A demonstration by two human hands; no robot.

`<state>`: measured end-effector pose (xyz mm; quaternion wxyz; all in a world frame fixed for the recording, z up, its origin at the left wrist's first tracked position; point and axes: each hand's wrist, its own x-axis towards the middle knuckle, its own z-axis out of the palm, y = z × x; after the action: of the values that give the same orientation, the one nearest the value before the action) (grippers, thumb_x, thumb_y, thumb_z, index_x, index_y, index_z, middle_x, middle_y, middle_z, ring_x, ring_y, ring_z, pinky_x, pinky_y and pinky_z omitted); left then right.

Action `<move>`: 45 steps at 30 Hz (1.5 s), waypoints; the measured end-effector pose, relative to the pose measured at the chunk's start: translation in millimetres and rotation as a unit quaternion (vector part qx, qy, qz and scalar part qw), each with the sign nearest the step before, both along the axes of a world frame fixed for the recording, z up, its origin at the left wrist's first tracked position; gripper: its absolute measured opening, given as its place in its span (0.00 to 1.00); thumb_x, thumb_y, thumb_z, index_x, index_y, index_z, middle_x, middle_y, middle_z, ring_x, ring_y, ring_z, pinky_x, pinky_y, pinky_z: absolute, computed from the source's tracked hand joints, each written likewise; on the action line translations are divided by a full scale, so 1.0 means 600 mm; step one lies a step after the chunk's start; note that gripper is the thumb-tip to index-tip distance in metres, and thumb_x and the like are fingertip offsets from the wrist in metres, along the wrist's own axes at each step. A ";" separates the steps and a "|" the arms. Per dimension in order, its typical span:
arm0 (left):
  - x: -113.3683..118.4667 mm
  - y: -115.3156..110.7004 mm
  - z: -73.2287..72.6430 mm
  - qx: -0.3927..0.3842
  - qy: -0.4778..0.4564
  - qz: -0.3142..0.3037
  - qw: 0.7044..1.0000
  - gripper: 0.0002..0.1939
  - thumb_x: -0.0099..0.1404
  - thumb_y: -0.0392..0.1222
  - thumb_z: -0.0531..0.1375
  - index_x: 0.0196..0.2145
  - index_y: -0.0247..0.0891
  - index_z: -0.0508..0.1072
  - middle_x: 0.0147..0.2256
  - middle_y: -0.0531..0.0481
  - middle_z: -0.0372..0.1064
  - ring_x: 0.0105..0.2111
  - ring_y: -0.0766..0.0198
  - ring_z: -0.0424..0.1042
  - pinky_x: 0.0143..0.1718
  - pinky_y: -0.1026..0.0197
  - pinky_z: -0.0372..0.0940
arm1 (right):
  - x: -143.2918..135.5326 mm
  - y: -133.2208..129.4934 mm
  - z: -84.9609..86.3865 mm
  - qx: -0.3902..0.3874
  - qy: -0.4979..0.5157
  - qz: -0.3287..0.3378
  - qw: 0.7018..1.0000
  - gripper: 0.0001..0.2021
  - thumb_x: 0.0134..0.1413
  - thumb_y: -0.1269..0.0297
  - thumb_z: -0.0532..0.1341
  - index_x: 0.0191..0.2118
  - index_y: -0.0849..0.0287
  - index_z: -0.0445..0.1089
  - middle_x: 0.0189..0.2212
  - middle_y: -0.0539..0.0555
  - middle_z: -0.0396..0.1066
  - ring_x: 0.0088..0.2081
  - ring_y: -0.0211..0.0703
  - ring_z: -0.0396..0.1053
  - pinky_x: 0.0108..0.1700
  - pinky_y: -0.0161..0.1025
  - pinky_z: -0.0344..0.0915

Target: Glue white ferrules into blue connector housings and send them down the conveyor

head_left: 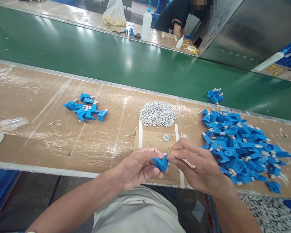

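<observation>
Blue block [160, 164] gripped in left hand [138, 166], right hand [197, 161] pinched against it, bag [115, 9] of yellow bits [114, 22]

Blue pieces [240, 139], green belt [126, 61], brown cardboard [106, 139]

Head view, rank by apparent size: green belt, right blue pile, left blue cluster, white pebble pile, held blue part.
1. Green belt
2. Right blue pile
3. Left blue cluster and white pebble pile: too alike to rank
4. Held blue part
</observation>
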<state>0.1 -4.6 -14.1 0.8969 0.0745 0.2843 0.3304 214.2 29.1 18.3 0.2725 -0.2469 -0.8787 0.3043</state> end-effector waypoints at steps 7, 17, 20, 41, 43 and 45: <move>0.003 0.001 0.011 0.074 0.014 -0.012 0.997 0.09 0.63 0.40 0.68 0.32 0.32 0.74 0.24 0.51 0.72 0.20 0.73 0.71 0.26 0.73 0.70 | -0.002 -0.004 -0.014 -0.069 0.150 -0.020 0.986 0.15 0.58 0.82 0.64 0.46 0.57 0.78 0.34 0.55 0.73 0.34 0.43 0.71 0.34 0.40 0.67; 0.011 -0.006 0.021 0.109 0.051 0.025 0.992 0.14 0.60 0.46 0.71 0.32 0.33 0.74 0.26 0.52 0.70 0.23 0.71 0.69 0.29 0.68 0.72 | -0.007 -0.021 -0.029 -0.280 0.264 -0.141 0.912 0.18 0.50 0.70 0.74 0.48 0.53 0.78 0.31 0.51 0.72 0.28 0.39 0.69 0.27 0.35 0.68; 0.014 -0.008 0.021 0.147 0.063 0.046 0.986 0.14 0.61 0.47 0.70 0.34 0.34 0.75 0.26 0.52 0.71 0.24 0.70 0.69 0.29 0.66 0.71 | -0.007 -0.033 -0.036 -0.386 0.273 -0.147 0.869 0.17 0.56 0.61 0.71 0.52 0.54 0.77 0.28 0.50 0.68 0.20 0.33 0.62 0.17 0.30 0.59; 0.036 -0.019 0.057 0.254 0.110 0.101 0.956 0.12 0.62 0.44 0.70 0.33 0.33 0.75 0.25 0.51 0.75 0.24 0.68 0.73 0.26 0.68 0.67 | -0.049 -0.056 -0.042 -0.528 0.398 -0.111 0.742 0.13 0.47 0.56 0.74 0.38 0.54 0.78 0.21 0.43 0.60 0.12 0.23 0.45 0.12 0.25 0.45; 0.035 -0.017 0.057 0.257 0.118 0.108 0.953 0.12 0.62 0.44 0.70 0.32 0.32 0.75 0.25 0.51 0.74 0.24 0.68 0.73 0.26 0.68 0.67 | -0.052 -0.058 -0.042 -0.518 0.404 -0.123 0.744 0.14 0.47 0.55 0.74 0.38 0.55 0.78 0.22 0.43 0.60 0.12 0.23 0.45 0.11 0.25 0.47; 0.033 -0.016 0.057 0.261 0.128 0.110 0.950 0.12 0.61 0.44 0.70 0.32 0.32 0.75 0.25 0.51 0.73 0.24 0.69 0.72 0.26 0.68 0.67 | -0.055 -0.060 -0.044 -0.505 0.406 -0.130 0.750 0.14 0.49 0.56 0.74 0.39 0.55 0.78 0.23 0.44 0.61 0.12 0.24 0.48 0.12 0.26 0.49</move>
<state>20.2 -14.3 20.0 0.7603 0.3161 0.3075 0.4770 181.0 -6.9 -8.1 0.4760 -0.3133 -0.3629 0.7373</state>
